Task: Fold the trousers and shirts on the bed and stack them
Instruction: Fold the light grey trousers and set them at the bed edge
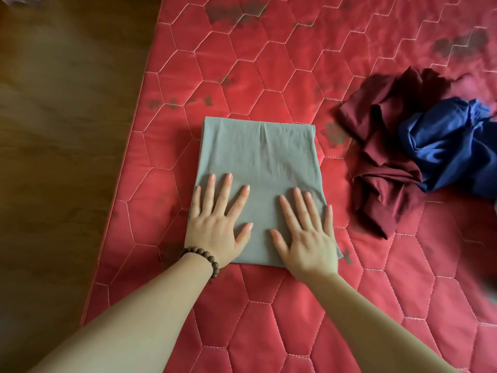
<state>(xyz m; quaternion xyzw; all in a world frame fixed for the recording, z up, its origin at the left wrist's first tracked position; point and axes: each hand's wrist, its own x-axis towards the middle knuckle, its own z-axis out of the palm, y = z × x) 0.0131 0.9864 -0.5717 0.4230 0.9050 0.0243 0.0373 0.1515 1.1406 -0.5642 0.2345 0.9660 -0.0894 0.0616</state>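
- The grey garment (259, 181) lies folded into a neat rectangle on the red quilted bed (349, 305), near its left edge; whether it is a shirt or trousers I cannot tell
- My left hand (217, 224) and right hand (306, 238) both lie flat on its near half; the fingers are straight and spread, pressing the cloth, pinching nothing
- It looks thin, soft and light; I judge it would sag and come unfolded if picked up by one corner; better to slide fingers under both side edges and carry it level
- The maroon garment (382, 157) and the blue garment (446, 146) lie crumpled together to the right, apart from the grey one; limp stuff, to be taken by a waistband or shoulders and shaken out
- Past the left edge of the bed is a drop to the wooden floor (59, 130); bare quilt beyond and in front gives room to spread the next piece
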